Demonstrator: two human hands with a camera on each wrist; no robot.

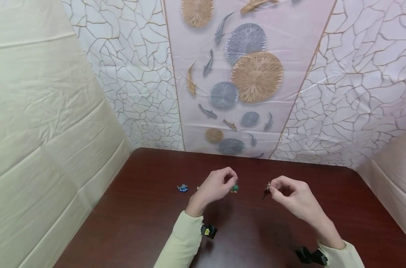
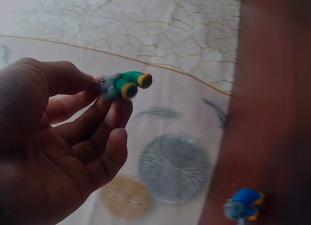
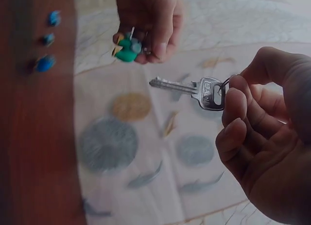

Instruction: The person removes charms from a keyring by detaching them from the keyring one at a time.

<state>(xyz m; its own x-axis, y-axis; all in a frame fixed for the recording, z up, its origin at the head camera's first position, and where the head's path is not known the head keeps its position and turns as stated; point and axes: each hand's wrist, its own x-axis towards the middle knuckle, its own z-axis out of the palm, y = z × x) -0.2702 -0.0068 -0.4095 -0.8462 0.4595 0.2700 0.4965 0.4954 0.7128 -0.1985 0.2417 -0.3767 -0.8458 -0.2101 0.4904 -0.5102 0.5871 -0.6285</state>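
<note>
My left hand (image 1: pixel 218 184) pinches a small green and grey figurine charm (image 2: pixel 125 86) by the metal fitting at its top, between thumb and forefinger. The charm has two yellow-tipped feet; in the left wrist view they point away from the fingertips. Over to the right, my right hand (image 1: pixel 294 195) pinches a silver key (image 3: pixel 210 94) by the thin ring through its head. The key's blade points toward the left hand in the right wrist view. A gap separates the two hands, both raised over the dark table (image 1: pixel 149 223).
Several small blue figurines lie on the table left of the hands, among them one blue piece (image 1: pixel 182 188) and a blue one with yellow parts (image 2: pixel 247 203). Patterned cloth (image 1: pixel 139 74) hangs along the table's back edge, and plain cream cloth (image 1: pixel 55 130) stands at the left.
</note>
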